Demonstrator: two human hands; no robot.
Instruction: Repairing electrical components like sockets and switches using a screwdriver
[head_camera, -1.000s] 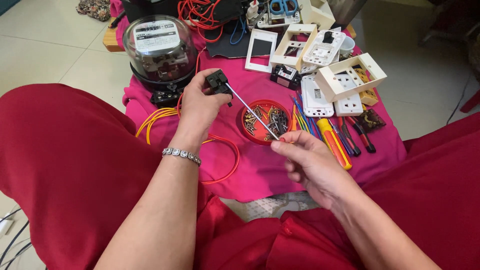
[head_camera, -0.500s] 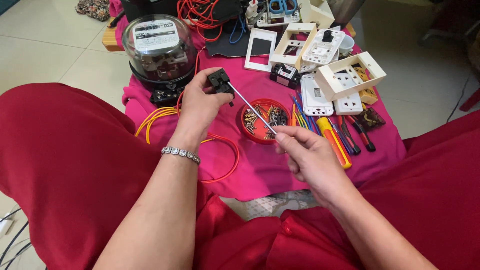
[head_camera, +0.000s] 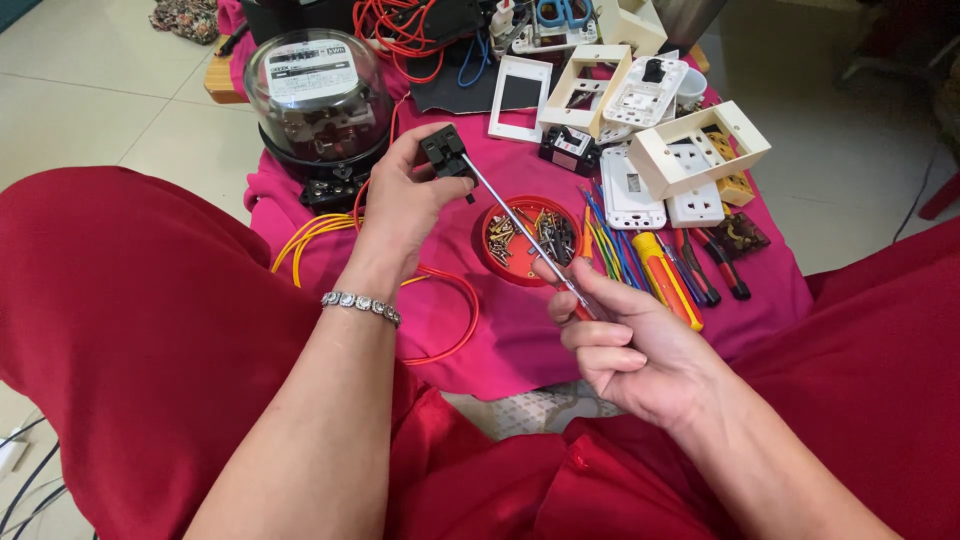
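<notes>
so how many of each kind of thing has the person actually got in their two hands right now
black electrical parts: 1, the small black part pinched in the left hand
screwdrivers: 1, the screwdriver gripped by the right hand, its tip set in the part
total: 2

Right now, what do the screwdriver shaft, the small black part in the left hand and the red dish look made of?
Screwdriver shaft: bare metal, thin, silvery and shiny. Small black part: probably moulded plastic, matte, with square edges. Red dish: likely plastic, with a smooth glossy rim; it holds small screws.
</notes>
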